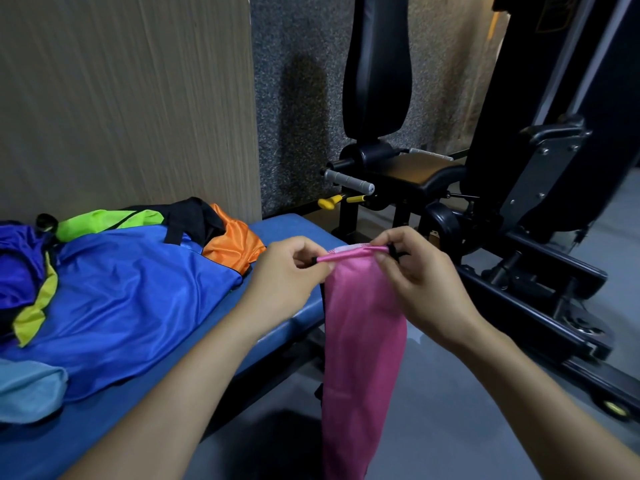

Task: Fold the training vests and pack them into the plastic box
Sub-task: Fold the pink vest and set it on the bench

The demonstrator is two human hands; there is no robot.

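Observation:
A pink vest [362, 341] with black trim hangs down in front of me, past the end of the blue bench [294, 230]. My left hand [287, 271] pinches its top edge on the left, and my right hand [422, 275] pinches the same edge on the right. A large blue vest [138, 299] lies spread on the bench. Behind and beside it lie an orange vest [235, 244], a green vest [104, 223], a purple vest [17, 261] with yellow trim, and a light blue cloth [27, 389]. No plastic box is in view.
A black gym machine [502, 209] with seat, grey handles and a frame stands to the right. A wood-grain wall panel [121, 98] rises behind the bench. Grey floor [450, 427] lies below the hanging vest.

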